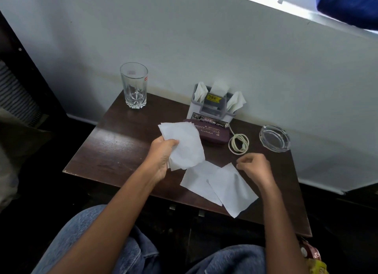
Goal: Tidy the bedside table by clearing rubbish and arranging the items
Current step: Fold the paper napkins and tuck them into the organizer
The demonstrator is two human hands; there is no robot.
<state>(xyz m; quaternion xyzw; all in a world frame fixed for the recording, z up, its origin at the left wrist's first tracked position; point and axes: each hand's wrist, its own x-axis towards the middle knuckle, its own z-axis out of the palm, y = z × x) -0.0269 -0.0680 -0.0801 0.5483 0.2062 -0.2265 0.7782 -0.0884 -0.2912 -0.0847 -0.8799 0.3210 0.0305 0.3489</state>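
The dark brown wooden worktop point(114, 146) stands against a pale wall, and a person in blue jeans sits at its near edge with both bare forearms reaching over it.

The left hand point(161, 159) is raised above the middle of the worktop, wrist bent and palm turned inward. Its fingers and thumb are curled round the edge of a crumpled white tissue point(184, 144), which fans up and to the right of the grip.

The right hand point(255, 167) hangs over the right part of the worktop with its back to the camera. Its fingers are loosely curled with nothing in them, just above the far corner of the nearer flat tissue.

2 more white tissues lie flat at the near edge, overlapping: the left tissue point(199, 183) is partly under the right tissue point(231, 189), whose near corner juts past the worktop's edge.

At the back, touching the wall, a grey and white napkin holder point(212, 107) has folded napkins sticking out of it. A maroon spectacle case point(212, 132) lies just in front of it, partly hidden by the held tissue.

A clear cut-glass tumbler point(134, 85) stands upright at the far left corner, well apart from the rest. A clear glass ashtray point(274, 137) sits near the right edge, and a coiled white cable point(239, 143) lies between it and the case
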